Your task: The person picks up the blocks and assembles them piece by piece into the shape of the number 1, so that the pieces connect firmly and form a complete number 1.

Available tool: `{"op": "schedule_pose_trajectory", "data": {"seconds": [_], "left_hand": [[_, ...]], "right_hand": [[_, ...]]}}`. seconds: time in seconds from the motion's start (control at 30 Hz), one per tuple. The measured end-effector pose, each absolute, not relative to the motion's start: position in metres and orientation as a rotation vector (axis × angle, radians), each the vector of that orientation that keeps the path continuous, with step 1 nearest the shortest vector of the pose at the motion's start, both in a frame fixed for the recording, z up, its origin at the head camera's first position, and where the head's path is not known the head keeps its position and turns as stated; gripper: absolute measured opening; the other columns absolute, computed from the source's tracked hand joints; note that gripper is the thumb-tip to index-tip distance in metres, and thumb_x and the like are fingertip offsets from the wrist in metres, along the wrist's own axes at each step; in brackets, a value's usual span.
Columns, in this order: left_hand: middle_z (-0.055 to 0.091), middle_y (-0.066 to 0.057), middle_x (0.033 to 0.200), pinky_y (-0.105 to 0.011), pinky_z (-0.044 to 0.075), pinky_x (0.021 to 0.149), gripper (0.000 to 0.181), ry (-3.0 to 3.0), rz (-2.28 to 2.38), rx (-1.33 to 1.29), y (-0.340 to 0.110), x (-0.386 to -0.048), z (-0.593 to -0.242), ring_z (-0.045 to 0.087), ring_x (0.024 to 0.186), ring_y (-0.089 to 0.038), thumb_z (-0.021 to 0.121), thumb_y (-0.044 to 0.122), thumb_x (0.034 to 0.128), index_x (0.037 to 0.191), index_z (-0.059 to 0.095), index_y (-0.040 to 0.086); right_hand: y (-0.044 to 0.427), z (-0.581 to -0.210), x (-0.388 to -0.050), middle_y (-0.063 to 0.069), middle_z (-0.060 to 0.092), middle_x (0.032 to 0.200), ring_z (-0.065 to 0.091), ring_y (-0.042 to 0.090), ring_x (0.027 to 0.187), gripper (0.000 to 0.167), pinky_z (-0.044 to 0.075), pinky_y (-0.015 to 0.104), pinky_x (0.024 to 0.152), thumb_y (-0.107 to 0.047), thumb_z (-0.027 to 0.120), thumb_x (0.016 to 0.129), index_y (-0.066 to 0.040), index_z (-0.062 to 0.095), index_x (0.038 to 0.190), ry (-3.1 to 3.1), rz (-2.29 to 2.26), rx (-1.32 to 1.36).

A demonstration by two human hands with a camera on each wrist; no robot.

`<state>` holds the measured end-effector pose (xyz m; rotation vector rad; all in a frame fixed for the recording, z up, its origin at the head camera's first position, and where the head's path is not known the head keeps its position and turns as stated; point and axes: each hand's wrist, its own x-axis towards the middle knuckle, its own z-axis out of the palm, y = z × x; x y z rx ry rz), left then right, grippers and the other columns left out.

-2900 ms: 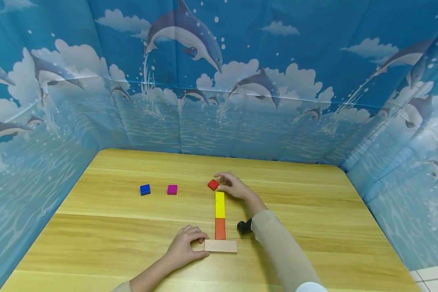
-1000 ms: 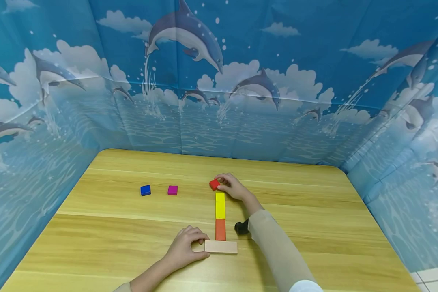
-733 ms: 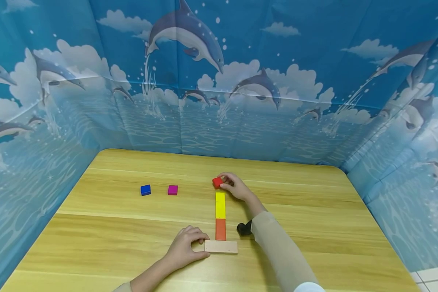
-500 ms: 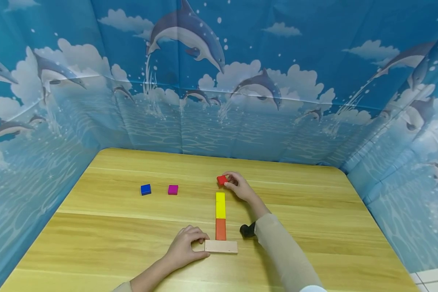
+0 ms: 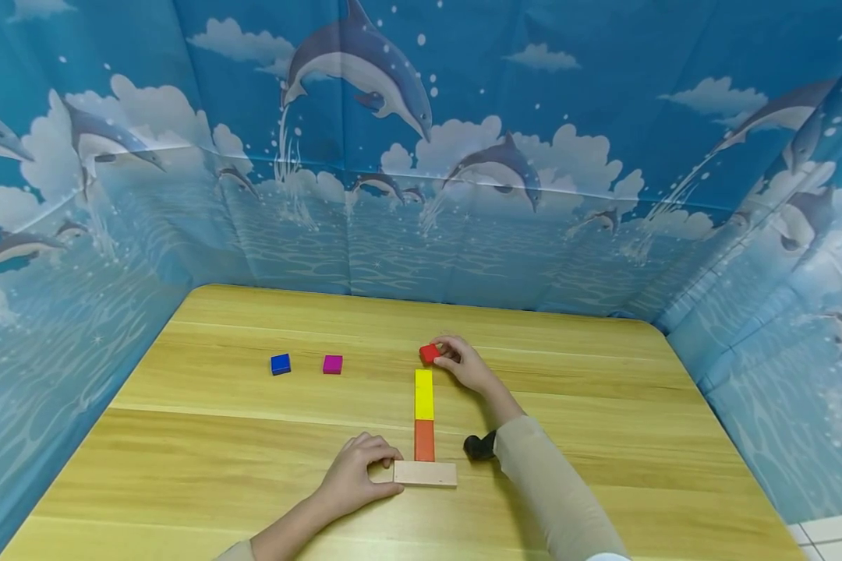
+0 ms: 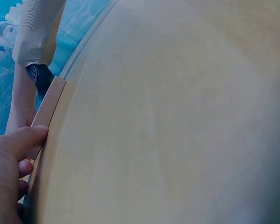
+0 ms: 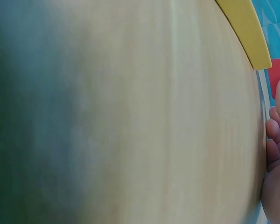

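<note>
My left hand (image 5: pixel 354 471) pinches the left end of a plain wooden block (image 5: pixel 425 474), thumb on the near side and fingers on the far side. In the left wrist view the thumb lies on that plain block (image 6: pixel 49 100). An orange block (image 5: pixel 424 441) touches its far side, and a yellow block (image 5: pixel 424 395) continues the line away from me. Just beyond the yellow block's far end, my right hand (image 5: pixel 468 366) pinches a small red block (image 5: pixel 429 354) between thumb and fingers. The right wrist view catches the red block (image 7: pixel 276 77) beside the yellow block (image 7: pixel 247 35).
On the wooden table (image 5: pixel 217 460), a magenta block (image 5: pixel 333 365) and a blue block (image 5: pixel 281 364) lie to the left. A black device (image 5: pixel 480 446) is at the right wrist. A dolphin-print curtain (image 5: pixel 421 234) surrounds the table's back and sides.
My right hand has carried the red block to the right, lifting it a little and then lowering it behind the yellow block. My left hand stays in place on the plain block.
</note>
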<state>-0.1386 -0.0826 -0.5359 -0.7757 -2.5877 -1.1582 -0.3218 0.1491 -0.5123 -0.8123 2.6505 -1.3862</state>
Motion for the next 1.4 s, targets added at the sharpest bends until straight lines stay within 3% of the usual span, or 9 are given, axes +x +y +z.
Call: {"op": "schedule_pose_trajectory", "data": {"seconds": [0.2, 0.47, 1.4], "left_hand": [[0.046, 0.019, 0.072, -0.022, 0.033, 0.072, 0.026, -2.596, -1.172, -0.775, -0.083, -0.138, -0.536, 0.038, 0.073, -0.002, 0.080, 0.032, 0.0649, 0.084, 0.064, 0.025], [0.047, 0.019, 0.072, -0.022, 0.033, 0.072, 0.026, -2.593, -1.177, -0.770, -0.083, -0.137, -0.535, 0.039, 0.073, -0.002, 0.080, 0.032, 0.0645, 0.084, 0.064, 0.025], [0.047, 0.018, 0.072, -0.023, 0.034, 0.073, 0.027, -2.590, -1.185, -0.771, -0.083, -0.139, -0.535, 0.039, 0.074, -0.002, 0.081, 0.031, 0.0639, 0.085, 0.065, 0.024]], "right_hand": [[0.144, -0.495, -0.308, 0.021, 0.051, 0.102, 0.046, 0.030, 0.090, 0.031, 0.039, 0.039, 0.077, -0.004, 0.056, 0.090, 0.003, 0.053, 0.120, 2.598, -1.366, -0.838], [0.148, -0.513, -0.319, 0.012, 0.051, 0.102, 0.045, 0.023, 0.090, 0.031, 0.040, 0.035, 0.078, -0.013, 0.057, 0.090, -0.005, 0.055, 0.120, 2.648, -1.275, -0.865], [0.146, -0.509, -0.316, 0.012, 0.049, 0.103, 0.044, 0.023, 0.093, 0.031, 0.039, 0.038, 0.082, -0.011, 0.056, 0.090, -0.008, 0.056, 0.121, 2.666, -1.190, -0.890]]}}
